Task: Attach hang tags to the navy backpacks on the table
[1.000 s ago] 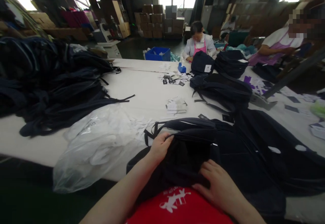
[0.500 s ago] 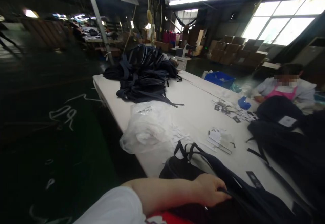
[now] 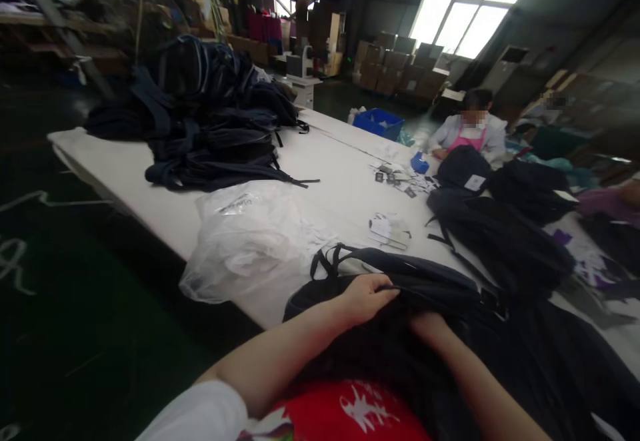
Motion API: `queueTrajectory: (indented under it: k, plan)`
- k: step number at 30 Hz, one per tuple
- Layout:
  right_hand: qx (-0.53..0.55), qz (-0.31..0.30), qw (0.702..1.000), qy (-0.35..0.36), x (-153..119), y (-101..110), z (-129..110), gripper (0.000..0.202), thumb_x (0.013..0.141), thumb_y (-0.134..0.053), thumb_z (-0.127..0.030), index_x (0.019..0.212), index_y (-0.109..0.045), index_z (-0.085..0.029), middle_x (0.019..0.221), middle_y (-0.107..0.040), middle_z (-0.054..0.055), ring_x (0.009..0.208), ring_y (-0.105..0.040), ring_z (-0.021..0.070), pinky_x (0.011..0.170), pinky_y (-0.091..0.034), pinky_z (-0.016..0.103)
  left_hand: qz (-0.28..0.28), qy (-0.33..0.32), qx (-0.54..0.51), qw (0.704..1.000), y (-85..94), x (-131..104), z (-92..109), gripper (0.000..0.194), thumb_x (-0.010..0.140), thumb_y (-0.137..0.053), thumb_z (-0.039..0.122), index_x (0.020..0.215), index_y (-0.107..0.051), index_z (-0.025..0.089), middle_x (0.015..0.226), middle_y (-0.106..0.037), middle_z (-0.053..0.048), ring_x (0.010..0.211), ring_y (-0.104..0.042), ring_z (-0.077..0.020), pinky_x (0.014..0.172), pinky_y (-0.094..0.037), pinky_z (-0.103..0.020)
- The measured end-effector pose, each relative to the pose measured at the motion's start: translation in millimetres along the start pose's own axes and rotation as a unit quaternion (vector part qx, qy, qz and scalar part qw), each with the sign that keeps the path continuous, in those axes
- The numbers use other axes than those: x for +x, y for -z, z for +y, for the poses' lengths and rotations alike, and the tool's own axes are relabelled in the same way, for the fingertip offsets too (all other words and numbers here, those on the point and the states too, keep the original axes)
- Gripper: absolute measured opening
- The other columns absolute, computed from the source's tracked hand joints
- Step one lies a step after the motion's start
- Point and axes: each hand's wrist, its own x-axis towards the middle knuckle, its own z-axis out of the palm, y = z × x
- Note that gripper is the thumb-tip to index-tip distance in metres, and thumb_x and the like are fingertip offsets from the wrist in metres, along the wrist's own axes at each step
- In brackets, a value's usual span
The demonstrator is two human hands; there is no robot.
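Observation:
A dark backpack lies at the near edge of the table, close to my body. My left hand pinches the edge of its opening and holds the fabric up. Inside that opening is my right hand, its fingers hidden by the dark cloth. The backpack's straps stick up at its far left end. Just beyond it sits a clear plastic bag with white pieces in it.
Several dark backpacks are heaped at the table's far left. More backpacks lie to the right. Loose tags, small cards and a blue bin are beyond. A person in a pink apron sits across the table.
The view has swung right and down. My right hand has come into view, reaching into the backpack. My left hand still grips the edge of the opening.

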Motion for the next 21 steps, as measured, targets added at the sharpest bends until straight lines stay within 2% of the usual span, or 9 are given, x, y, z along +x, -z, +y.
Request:
queueTrajectory:
  k: [4, 6, 8, 10, 12, 14, 16, 18, 21]
  plan:
    - [-0.046, 0.053, 0.998, -0.001, 14, 63, -54, 0.036, 0.079, -0.055, -0.035, 0.108, -0.070, -0.020, 0.097, -0.073, 0.012, 0.101, -0.064, 0.0322, 0.091, -0.051, 0.048, 0.016, -0.007, -0.166, 0.986, 8.5, -5, 37, 0.039, 0.069, -0.073, 0.050, 0.069, -0.059, 0.013, 0.060, -0.047, 0.004, 0.055, -0.039, -0.0065, 0.053, -0.028, -0.021]
    - [-0.120, 0.088, 0.989, 0.025, 17, 87, -77, 0.037, 0.075, -0.059, -0.035, 0.108, -0.070, -0.022, 0.101, -0.072, 0.012, 0.104, -0.063, 0.0359, 0.094, -0.048, 0.052, 0.032, -0.002, -0.238, 0.971, 5.8, -10, 41, 0.040, 0.065, -0.077, 0.048, 0.067, -0.057, 0.013, 0.058, -0.045, 0.005, 0.053, -0.037, -0.0054, 0.051, -0.027, -0.020]
    - [-0.186, 0.125, 0.973, 0.060, 22, 98, -87, 0.040, 0.071, -0.064, -0.037, 0.107, -0.070, -0.023, 0.104, -0.071, 0.013, 0.107, -0.061, 0.0397, 0.098, -0.044, 0.056, 0.055, 0.000, -0.287, 0.956, 1.1, -13, 32, 0.041, 0.064, -0.077, 0.049, 0.068, -0.058, 0.014, 0.058, -0.046, 0.004, 0.053, -0.039, -0.0057, 0.052, -0.028, -0.020]
    - [-0.206, 0.125, 0.965, 0.101, 31, 93, -81, 0.043, 0.068, -0.066, -0.039, 0.107, -0.070, -0.023, 0.109, -0.070, 0.014, 0.108, -0.059, 0.0414, 0.098, -0.043, 0.058, 0.078, 0.006, -0.311, 0.947, -0.8, -13, 13, 0.043, 0.064, -0.075, 0.053, 0.072, -0.061, 0.014, 0.061, -0.050, 0.003, 0.055, -0.042, -0.0073, 0.055, -0.032, -0.021]
    - [-0.187, 0.068, 0.972, 0.124, 40, 76, -67, 0.041, 0.068, -0.065, -0.040, 0.105, -0.071, -0.022, 0.110, -0.070, 0.014, 0.105, -0.062, 0.0397, 0.093, -0.048, 0.055, 0.095, 0.010, -0.272, 0.958, 3.8, -14, -10, 0.045, 0.066, -0.071, 0.057, 0.076, -0.063, 0.014, 0.064, -0.052, 0.002, 0.059, -0.044, -0.0091, 0.057, -0.034, -0.023]
    - [-0.152, -0.022, 0.981, 0.120, 45, 54, -51, 0.036, 0.072, -0.061, -0.039, 0.103, -0.072, -0.023, 0.107, -0.072, 0.012, 0.098, -0.067, 0.0355, 0.086, -0.054, 0.049, 0.110, 0.007, -0.163, 0.980, 14.4, -17, -32, 0.046, 0.072, -0.065, 0.059, 0.073, -0.062, 0.014, 0.063, -0.049, 0.003, 0.060, -0.042, -0.0098, 0.057, -0.033, -0.023]
    - [-0.124, -0.086, 0.983, 0.107, 42, 35, -36, 0.033, 0.074, -0.059, -0.036, 0.101, -0.073, -0.025, 0.102, -0.074, 0.009, 0.092, -0.070, 0.0324, 0.083, -0.057, 0.044, 0.127, -0.002, -0.037, 0.991, 27.5, -25, -47, 0.045, 0.079, -0.057, 0.059, 0.070, -0.061, 0.015, 0.061, -0.046, 0.003, 0.060, -0.040, -0.0101, 0.055, -0.032, -0.023]
    - [-0.118, -0.099, 0.983, 0.103, 37, 22, -25, 0.032, 0.073, -0.058, -0.035, 0.100, -0.074, -0.027, 0.099, -0.075, 0.008, 0.088, -0.071, 0.0325, 0.080, -0.058, 0.044, 0.139, -0.016, 0.052, 0.989, 39.6, -36, -55, 0.043, 0.084, -0.052, 0.055, 0.069, -0.060, 0.016, 0.060, -0.045, 0.003, 0.060, -0.041, -0.0102, 0.055, -0.032, -0.023]
    - [-0.119, -0.056, 0.984, 0.119, 39, 8, -17, 0.029, 0.073, -0.056, -0.039, 0.092, -0.076, -0.033, 0.093, -0.076, 0.007, 0.082, -0.071, 0.0356, 0.073, -0.060, 0.048, 0.125, -0.045, 0.118, 0.984, 55.7, -53, -59, 0.039, 0.087, -0.050, 0.051, 0.076, -0.063, 0.016, 0.065, -0.052, 0.002, 0.062, -0.046, -0.0105, 0.057, -0.036, -0.022]
